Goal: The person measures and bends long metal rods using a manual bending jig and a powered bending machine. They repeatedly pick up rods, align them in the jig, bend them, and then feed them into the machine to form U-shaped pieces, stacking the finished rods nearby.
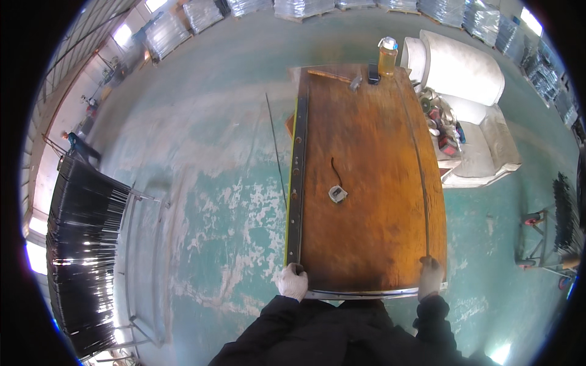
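Note:
A brown wooden table (366, 226) stretches away in front of me. My left hand (293, 282), in a white glove, is closed around the near end of a long dark metal bar with holes (296, 183), which lies along the left table edge. A yellow-green strip (290, 207) runs beside the bar. My right hand (430, 277), gloved too and a little blurred, is closed on the near end of a thin dark rod (421, 177) lying lengthwise near the right edge. Between them, on the tabletop, rests a tape measure (337, 194) with a dark strap.
At the table's far end are a hammer (332, 75), a black box (373, 74) and a bottle of yellowish liquid (387, 58). A worn white sofa (470, 134) holding tools stands right. Racks of black rods (85, 244) flank both sides; a person (82, 148) stands far left.

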A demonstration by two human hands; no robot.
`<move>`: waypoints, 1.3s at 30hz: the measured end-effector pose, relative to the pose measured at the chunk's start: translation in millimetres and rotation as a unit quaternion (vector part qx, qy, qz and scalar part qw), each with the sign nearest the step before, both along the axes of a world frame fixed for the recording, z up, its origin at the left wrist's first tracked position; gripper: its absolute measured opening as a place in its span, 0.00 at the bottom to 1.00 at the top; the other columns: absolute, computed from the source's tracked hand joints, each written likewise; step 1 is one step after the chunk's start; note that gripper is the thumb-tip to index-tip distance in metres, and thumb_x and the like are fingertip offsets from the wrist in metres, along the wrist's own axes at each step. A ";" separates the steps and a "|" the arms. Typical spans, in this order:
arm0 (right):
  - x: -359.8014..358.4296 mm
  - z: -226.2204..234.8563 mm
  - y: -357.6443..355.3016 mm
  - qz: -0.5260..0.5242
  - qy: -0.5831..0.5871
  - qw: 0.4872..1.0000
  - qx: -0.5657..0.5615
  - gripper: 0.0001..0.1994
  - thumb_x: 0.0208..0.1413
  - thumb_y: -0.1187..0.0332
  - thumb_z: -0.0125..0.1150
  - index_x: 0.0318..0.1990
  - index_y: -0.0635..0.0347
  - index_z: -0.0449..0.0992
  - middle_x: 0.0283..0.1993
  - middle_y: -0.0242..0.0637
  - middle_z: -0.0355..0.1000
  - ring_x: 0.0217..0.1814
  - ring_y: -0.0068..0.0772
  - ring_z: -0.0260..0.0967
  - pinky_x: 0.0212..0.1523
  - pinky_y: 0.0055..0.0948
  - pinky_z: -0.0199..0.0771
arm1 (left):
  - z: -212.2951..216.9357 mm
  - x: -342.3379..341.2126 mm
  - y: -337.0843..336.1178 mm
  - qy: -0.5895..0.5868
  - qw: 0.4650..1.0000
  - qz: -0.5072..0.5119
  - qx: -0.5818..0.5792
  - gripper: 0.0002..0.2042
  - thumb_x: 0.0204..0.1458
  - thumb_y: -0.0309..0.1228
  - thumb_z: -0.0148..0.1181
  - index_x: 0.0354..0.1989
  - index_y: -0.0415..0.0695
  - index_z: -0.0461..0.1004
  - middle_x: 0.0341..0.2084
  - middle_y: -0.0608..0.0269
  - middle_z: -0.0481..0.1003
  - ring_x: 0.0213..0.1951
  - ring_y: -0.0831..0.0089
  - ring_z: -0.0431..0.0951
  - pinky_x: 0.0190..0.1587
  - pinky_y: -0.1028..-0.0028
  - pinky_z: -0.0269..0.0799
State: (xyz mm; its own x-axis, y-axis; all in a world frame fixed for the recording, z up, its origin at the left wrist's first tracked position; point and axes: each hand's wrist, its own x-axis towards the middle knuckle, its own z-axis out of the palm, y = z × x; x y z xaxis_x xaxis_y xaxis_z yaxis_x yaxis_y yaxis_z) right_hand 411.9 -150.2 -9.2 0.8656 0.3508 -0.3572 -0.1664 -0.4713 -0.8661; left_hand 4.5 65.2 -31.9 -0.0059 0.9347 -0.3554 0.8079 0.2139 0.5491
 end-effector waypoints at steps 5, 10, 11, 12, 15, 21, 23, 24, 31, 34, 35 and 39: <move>-53.9 97.7 2.2 -0.022 -0.097 0.995 0.025 0.16 0.84 0.61 0.62 0.49 0.66 0.86 0.29 0.20 0.69 0.28 0.13 0.56 0.29 0.24 0.54 | 36.7 -5.6 46.8 -0.095 0.990 -0.001 -0.107 0.22 0.59 0.39 0.71 0.57 0.38 0.88 0.53 0.44 0.90 0.57 0.49 0.91 0.63 0.57 0.84; -154.7 218.9 -10.6 -0.048 -0.027 0.990 0.129 0.26 0.84 0.45 0.62 0.46 0.64 0.80 0.21 0.19 0.57 0.18 0.12 0.49 0.20 0.25 0.44 | 36.6 -53.8 107.4 -0.172 0.958 -0.136 -0.186 0.29 0.64 0.40 0.74 0.69 0.34 0.83 0.57 0.46 0.89 0.56 0.58 0.91 0.62 0.62 0.84; -173.2 230.6 -18.2 -0.031 -0.038 0.985 0.165 0.28 0.82 0.42 0.64 0.46 0.64 0.79 0.21 0.19 0.57 0.18 0.12 0.49 0.20 0.25 0.44 | 41.7 -60.3 121.6 -0.200 0.941 -0.156 -0.225 0.28 0.66 0.40 0.74 0.70 0.35 0.82 0.58 0.47 0.89 0.56 0.59 0.90 0.62 0.63 0.84; -192.7 251.8 -18.0 -0.016 -0.045 0.984 0.170 0.30 0.80 0.39 0.66 0.46 0.65 0.79 0.21 0.20 0.57 0.17 0.12 0.49 0.20 0.24 0.44 | 46.6 -67.7 131.4 -0.233 0.923 -0.175 -0.250 0.28 0.69 0.39 0.72 0.72 0.35 0.81 0.59 0.49 0.89 0.57 0.63 0.89 0.61 0.65 0.84; -228.4 283.2 -16.4 0.000 -0.108 0.981 0.158 0.35 0.73 0.32 0.69 0.44 0.65 0.79 0.18 0.22 0.58 0.16 0.15 0.55 0.19 0.24 0.50 | 40.5 -80.5 160.5 -0.289 0.885 -0.224 -0.287 0.28 0.70 0.40 0.71 0.73 0.36 0.81 0.61 0.49 0.88 0.58 0.64 0.88 0.61 0.65 0.84; -226.4 300.8 40.2 -0.018 -0.201 0.969 0.145 0.36 0.73 0.29 0.67 0.43 0.61 0.78 0.20 0.23 0.61 0.18 0.16 0.58 0.21 0.24 0.51 | 80.2 -94.7 233.6 -0.243 0.923 -0.286 -0.082 0.22 0.75 0.38 0.68 0.71 0.38 0.81 0.59 0.52 0.88 0.59 0.65 0.87 0.61 0.64 0.84; -229.7 316.8 87.3 0.015 -0.125 0.974 0.190 0.36 0.73 0.29 0.67 0.43 0.61 0.78 0.21 0.23 0.61 0.18 0.16 0.57 0.21 0.24 0.50 | 85.5 -125.3 249.6 -0.253 0.927 -0.249 -0.117 0.22 0.76 0.37 0.67 0.70 0.37 0.81 0.57 0.53 0.88 0.57 0.66 0.87 0.60 0.64 0.84; -231.3 317.0 107.9 0.051 -0.112 0.965 0.231 0.34 0.72 0.31 0.70 0.43 0.61 0.78 0.20 0.23 0.61 0.18 0.16 0.56 0.21 0.25 0.49 | 87.2 -134.0 269.6 -0.296 0.915 -0.219 -0.165 0.21 0.76 0.37 0.67 0.70 0.37 0.80 0.56 0.54 0.88 0.56 0.67 0.87 0.59 0.65 0.84; -243.5 294.0 300.3 0.096 -0.053 0.942 0.316 0.31 0.72 0.38 0.74 0.46 0.63 0.79 0.22 0.24 0.62 0.19 0.17 0.57 0.22 0.25 0.50 | 108.3 -196.8 437.2 -0.393 0.865 -0.187 -0.252 0.15 0.78 0.34 0.65 0.64 0.38 0.82 0.49 0.60 0.90 0.45 0.72 0.87 0.50 0.66 0.85; -267.6 281.5 388.7 0.096 -0.079 0.946 0.300 0.32 0.74 0.36 0.71 0.46 0.64 0.80 0.23 0.21 0.62 0.19 0.14 0.55 0.22 0.24 0.48 | 116.9 -218.2 516.5 -0.339 0.894 -0.191 -0.222 0.12 0.78 0.32 0.63 0.60 0.36 0.82 0.47 0.58 0.89 0.43 0.70 0.88 0.49 0.66 0.86; -273.7 280.3 424.1 0.073 -0.124 0.940 0.309 0.31 0.77 0.37 0.68 0.46 0.65 0.80 0.23 0.21 0.61 0.20 0.14 0.54 0.23 0.23 0.48 | 120.6 -217.4 548.2 -0.347 0.892 -0.198 -0.210 0.12 0.78 0.32 0.63 0.60 0.36 0.82 0.47 0.58 0.89 0.43 0.70 0.88 0.48 0.66 0.85; -269.8 264.3 523.0 0.036 -0.137 0.954 0.262 0.28 0.82 0.42 0.64 0.47 0.64 0.80 0.25 0.20 0.61 0.22 0.13 0.54 0.24 0.23 0.50 | 153.7 -234.5 646.0 -0.338 0.898 -0.211 -0.187 0.11 0.77 0.30 0.66 0.59 0.35 0.81 0.45 0.57 0.89 0.41 0.70 0.87 0.45 0.66 0.84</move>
State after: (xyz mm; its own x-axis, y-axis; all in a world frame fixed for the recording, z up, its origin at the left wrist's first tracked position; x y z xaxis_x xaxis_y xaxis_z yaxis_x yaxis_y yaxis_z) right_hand 142.0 372.9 255.1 0.8683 0.4812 0.1206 0.1170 0.0376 -0.9924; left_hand -229.9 711.2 121.8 0.6555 0.6181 -0.4339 0.3696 0.2384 0.8981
